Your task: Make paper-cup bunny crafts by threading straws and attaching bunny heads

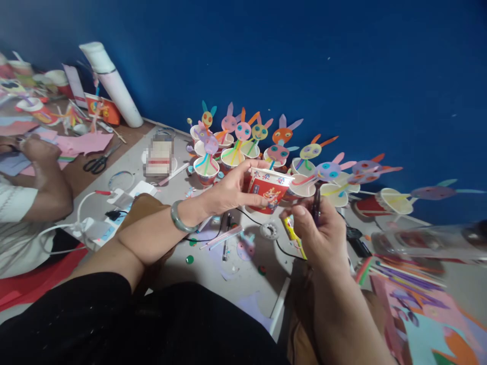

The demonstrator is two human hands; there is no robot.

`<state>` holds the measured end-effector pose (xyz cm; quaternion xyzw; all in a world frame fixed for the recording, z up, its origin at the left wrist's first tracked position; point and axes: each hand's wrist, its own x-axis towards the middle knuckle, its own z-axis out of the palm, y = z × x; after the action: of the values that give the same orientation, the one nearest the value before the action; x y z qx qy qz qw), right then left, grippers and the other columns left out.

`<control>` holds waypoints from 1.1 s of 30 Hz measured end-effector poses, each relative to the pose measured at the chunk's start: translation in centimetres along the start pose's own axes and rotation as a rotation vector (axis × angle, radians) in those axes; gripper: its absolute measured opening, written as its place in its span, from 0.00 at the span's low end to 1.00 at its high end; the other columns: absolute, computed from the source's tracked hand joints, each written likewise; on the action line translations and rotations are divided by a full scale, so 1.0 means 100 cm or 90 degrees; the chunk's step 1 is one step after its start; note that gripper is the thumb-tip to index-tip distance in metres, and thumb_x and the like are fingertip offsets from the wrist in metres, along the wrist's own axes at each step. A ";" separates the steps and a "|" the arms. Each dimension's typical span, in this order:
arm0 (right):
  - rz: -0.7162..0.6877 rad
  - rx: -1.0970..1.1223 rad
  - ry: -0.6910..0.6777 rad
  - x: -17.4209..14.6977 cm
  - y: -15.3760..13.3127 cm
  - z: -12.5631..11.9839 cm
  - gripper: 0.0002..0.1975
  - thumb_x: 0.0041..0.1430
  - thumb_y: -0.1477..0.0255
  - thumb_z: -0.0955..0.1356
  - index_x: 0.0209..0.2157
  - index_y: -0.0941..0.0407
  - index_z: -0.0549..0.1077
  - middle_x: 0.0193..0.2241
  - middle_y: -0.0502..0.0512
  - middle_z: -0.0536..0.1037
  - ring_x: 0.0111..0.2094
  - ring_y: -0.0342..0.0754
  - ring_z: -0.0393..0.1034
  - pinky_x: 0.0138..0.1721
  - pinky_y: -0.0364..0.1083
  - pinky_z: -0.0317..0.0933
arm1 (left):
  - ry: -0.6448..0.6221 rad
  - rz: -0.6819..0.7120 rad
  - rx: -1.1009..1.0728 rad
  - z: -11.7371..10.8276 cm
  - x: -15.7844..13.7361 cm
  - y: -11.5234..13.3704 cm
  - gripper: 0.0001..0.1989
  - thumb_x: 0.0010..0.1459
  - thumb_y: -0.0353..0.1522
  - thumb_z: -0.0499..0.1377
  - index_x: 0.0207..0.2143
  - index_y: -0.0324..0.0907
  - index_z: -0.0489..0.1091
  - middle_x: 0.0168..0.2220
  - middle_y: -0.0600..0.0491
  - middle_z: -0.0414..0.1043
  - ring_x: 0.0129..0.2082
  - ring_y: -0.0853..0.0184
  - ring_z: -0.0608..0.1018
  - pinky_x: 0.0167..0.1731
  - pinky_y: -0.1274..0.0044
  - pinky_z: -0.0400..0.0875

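Observation:
My left hand, with a bangle on the wrist, is wrapped around a red paper cup with a white rim and printed pictures. The cup is nearly upright above the table. Just right of it, my right hand is closed on a dark slim pen-like tool; its lower end is hidden. Behind the cup stand several paper cups with straws and coloured paper rabbit faces. Below my hands lie a paper rabbit face, pink straws and a black pen.
A clear bottle and coloured paper sheets lie at the right. On the left are another person's arm, black scissors, white cables and a leaning white tube. A blue wall closes the back.

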<state>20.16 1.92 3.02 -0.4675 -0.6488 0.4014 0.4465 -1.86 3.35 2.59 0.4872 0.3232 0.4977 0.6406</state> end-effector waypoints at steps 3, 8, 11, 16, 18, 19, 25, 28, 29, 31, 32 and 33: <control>-0.036 -0.055 0.001 -0.005 -0.005 -0.004 0.23 0.62 0.47 0.71 0.30 0.52 0.68 0.21 0.48 0.67 0.23 0.43 0.57 0.23 0.45 0.51 | 0.010 0.013 0.022 -0.001 0.003 -0.005 0.39 0.42 0.35 0.78 0.55 0.45 0.66 0.47 0.49 0.76 0.47 0.62 0.79 0.48 0.70 0.75; -0.063 -0.052 0.070 -0.007 -0.007 0.002 0.16 0.59 0.56 0.75 0.34 0.51 0.71 0.23 0.47 0.68 0.23 0.42 0.59 0.24 0.45 0.55 | -0.012 0.035 0.058 -0.002 0.008 -0.009 0.39 0.39 0.36 0.79 0.52 0.43 0.66 0.47 0.49 0.73 0.45 0.64 0.78 0.45 0.72 0.74; -0.046 0.014 0.087 -0.002 -0.003 0.003 0.15 0.59 0.59 0.76 0.43 0.50 0.75 0.24 0.47 0.70 0.22 0.42 0.59 0.23 0.44 0.54 | -0.052 0.036 0.080 -0.001 0.007 -0.007 0.37 0.39 0.36 0.79 0.50 0.43 0.67 0.46 0.50 0.73 0.45 0.64 0.77 0.46 0.72 0.73; -0.015 0.052 0.017 0.006 0.005 0.002 0.13 0.61 0.57 0.74 0.39 0.51 0.77 0.21 0.46 0.67 0.20 0.41 0.57 0.21 0.43 0.50 | -0.104 0.003 0.116 0.001 0.003 -0.005 0.34 0.41 0.36 0.78 0.49 0.42 0.68 0.42 0.51 0.73 0.42 0.65 0.77 0.43 0.72 0.73; -0.005 0.056 0.002 0.007 0.006 0.002 0.13 0.61 0.57 0.74 0.35 0.52 0.75 0.20 0.45 0.67 0.19 0.41 0.56 0.20 0.43 0.50 | -0.130 -0.012 0.116 0.000 0.003 -0.005 0.33 0.41 0.36 0.78 0.48 0.42 0.68 0.40 0.52 0.73 0.40 0.65 0.77 0.42 0.73 0.72; -0.001 0.056 -0.005 0.007 0.006 0.002 0.13 0.60 0.58 0.74 0.33 0.52 0.74 0.19 0.45 0.67 0.19 0.40 0.56 0.20 0.42 0.50 | -0.135 -0.016 0.119 0.000 0.003 -0.005 0.32 0.42 0.37 0.78 0.47 0.42 0.69 0.39 0.52 0.73 0.39 0.66 0.77 0.41 0.73 0.72; -0.006 0.030 -0.045 0.008 0.007 0.002 0.11 0.61 0.61 0.74 0.31 0.52 0.74 0.20 0.46 0.67 0.20 0.40 0.57 0.20 0.42 0.51 | -0.111 0.012 0.174 -0.003 0.005 -0.002 0.17 0.61 0.46 0.64 0.39 0.40 0.75 0.43 0.47 0.76 0.44 0.65 0.78 0.47 0.71 0.73; 0.001 0.021 -0.050 0.008 0.008 0.002 0.11 0.61 0.61 0.74 0.32 0.52 0.74 0.21 0.46 0.68 0.20 0.40 0.58 0.21 0.43 0.51 | -0.119 0.063 0.233 -0.005 0.005 0.001 0.15 0.61 0.44 0.64 0.35 0.41 0.77 0.51 0.45 0.76 0.53 0.61 0.76 0.55 0.69 0.71; 0.003 0.019 -0.051 0.008 0.009 0.003 0.11 0.61 0.60 0.74 0.33 0.52 0.74 0.21 0.46 0.69 0.21 0.41 0.58 0.21 0.43 0.51 | -0.127 0.074 0.254 -0.006 0.005 0.001 0.14 0.60 0.43 0.65 0.35 0.41 0.78 0.52 0.45 0.76 0.53 0.61 0.76 0.55 0.69 0.70; 0.004 0.018 -0.050 0.007 0.010 0.004 0.12 0.61 0.60 0.74 0.33 0.52 0.74 0.22 0.47 0.69 0.21 0.41 0.58 0.21 0.43 0.51 | -0.141 0.080 0.282 -0.006 0.004 0.000 0.12 0.59 0.41 0.66 0.37 0.40 0.78 0.51 0.45 0.76 0.50 0.62 0.77 0.53 0.70 0.71; 0.005 0.019 -0.050 0.007 0.010 0.005 0.12 0.61 0.59 0.74 0.33 0.52 0.74 0.22 0.47 0.69 0.21 0.40 0.58 0.21 0.43 0.51 | -0.146 0.076 0.289 -0.006 0.004 0.000 0.12 0.59 0.40 0.65 0.39 0.40 0.78 0.49 0.46 0.77 0.46 0.64 0.77 0.50 0.71 0.71; 0.008 0.021 -0.050 0.007 0.011 0.005 0.12 0.61 0.59 0.74 0.34 0.52 0.74 0.22 0.47 0.69 0.21 0.40 0.59 0.21 0.43 0.51 | -0.151 0.071 0.291 -0.006 0.004 -0.001 0.12 0.60 0.40 0.65 0.40 0.40 0.77 0.46 0.47 0.77 0.43 0.65 0.77 0.47 0.71 0.72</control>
<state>19.82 2.77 1.96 -0.4482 -0.6562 0.4325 0.4259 -2.23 3.94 2.35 0.6912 0.3226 0.3857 0.5191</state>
